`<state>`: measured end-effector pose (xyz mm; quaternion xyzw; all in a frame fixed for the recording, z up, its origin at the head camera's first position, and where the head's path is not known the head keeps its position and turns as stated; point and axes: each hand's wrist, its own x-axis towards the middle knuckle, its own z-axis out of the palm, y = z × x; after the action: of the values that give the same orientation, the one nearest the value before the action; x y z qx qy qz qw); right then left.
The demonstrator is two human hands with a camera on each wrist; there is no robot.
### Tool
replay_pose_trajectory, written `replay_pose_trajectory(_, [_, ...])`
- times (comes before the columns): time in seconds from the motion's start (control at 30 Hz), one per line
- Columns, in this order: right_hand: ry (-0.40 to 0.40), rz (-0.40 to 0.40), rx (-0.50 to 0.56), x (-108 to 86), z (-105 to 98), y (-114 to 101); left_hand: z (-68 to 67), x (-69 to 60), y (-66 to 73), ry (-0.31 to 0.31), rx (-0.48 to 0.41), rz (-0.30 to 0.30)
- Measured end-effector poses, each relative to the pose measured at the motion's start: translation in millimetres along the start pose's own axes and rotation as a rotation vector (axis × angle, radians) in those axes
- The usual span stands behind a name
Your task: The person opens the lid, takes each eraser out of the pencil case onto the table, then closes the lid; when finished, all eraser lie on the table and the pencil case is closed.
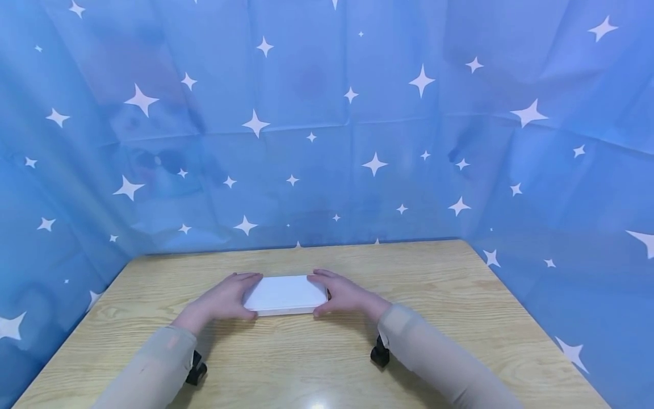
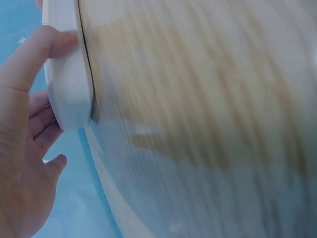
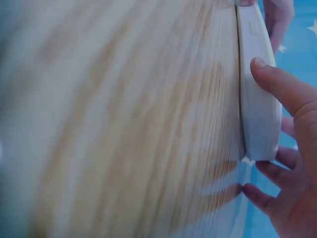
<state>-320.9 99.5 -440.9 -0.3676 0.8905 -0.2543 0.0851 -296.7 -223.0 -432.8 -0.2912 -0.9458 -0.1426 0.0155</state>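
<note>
A flat white box (image 1: 286,293) lies on the wooden table, a little left of the middle in the head view. My left hand (image 1: 228,298) grips its left end, and my right hand (image 1: 343,294) grips the right end. In the left wrist view the thumb presses the near side of the white box (image 2: 72,94), with fingers reaching round its far side. The right wrist view shows the same hold, the thumb on the near side of the white box (image 3: 258,114). Part of the far side is hidden by the hands.
The light wooden table (image 1: 306,363) spreads around the box on all sides. A blue curtain (image 1: 317,113) with white stars hangs behind the table and along both sides. Black wrist straps or mounts (image 1: 380,352) show under the sleeves.
</note>
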Motion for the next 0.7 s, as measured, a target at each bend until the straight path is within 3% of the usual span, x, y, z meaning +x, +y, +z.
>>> replay_pose_trajectory(0.33, [0.039,0.031,-0.064,2.4,1,-5,-4.0,2.8,3.9,-0.022,0.119,0.045])
replay_pose_trajectory(0.7, [0.005,0.05,-0.064,0.8,-3,-12,-4.4,1.0,4.8,-0.024,0.138,0.063])
